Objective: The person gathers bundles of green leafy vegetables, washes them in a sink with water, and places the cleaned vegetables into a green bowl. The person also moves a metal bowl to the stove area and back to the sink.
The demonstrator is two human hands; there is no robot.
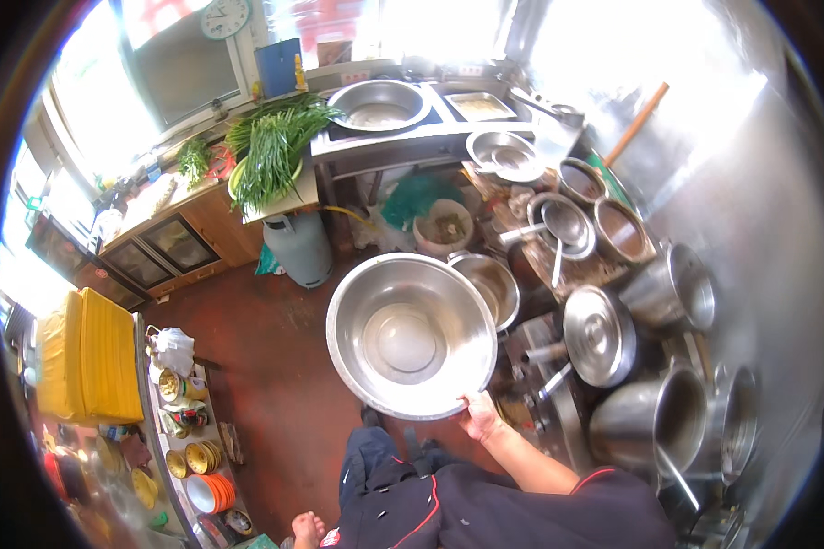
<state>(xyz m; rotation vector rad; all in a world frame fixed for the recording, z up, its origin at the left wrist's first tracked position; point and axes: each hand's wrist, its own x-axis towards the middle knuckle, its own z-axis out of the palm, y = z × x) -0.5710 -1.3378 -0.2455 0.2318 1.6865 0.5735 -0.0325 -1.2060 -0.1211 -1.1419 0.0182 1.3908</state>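
Floor: reddish-brown floor runs through the middle of the kitchen, under the person's feet.
Wall: shiny metal wall rises along the right side, behind the pots.
Counter: a steel counter stands at the far side, with a shallow steel basin and a rectangular tray on top.
Cabinet: a wooden cabinet with dark door panels stands at the far left.
Person: dark clothing with red piping; the body enters from the lower edge.
Yellow box: a yellow box-like thing sits at the left.
Stockpots: tall steel stockpots stand at the right, one tipped toward the camera.
Large basin: the large steel basin is held in front of the body, above the floor, its inside facing up. Its far right rim overlaps a steel pot in view.
Gas cylinder: a grey cylinder stands below the green vegetables.
Bowls: orange-rimmed bowls lie stacked on the left shelf.
Right hand: the right hand grasps the large basin by its near right rim.
Left hand: the left hand is curled into a loose fist near the lower edge, well apart from the basin.
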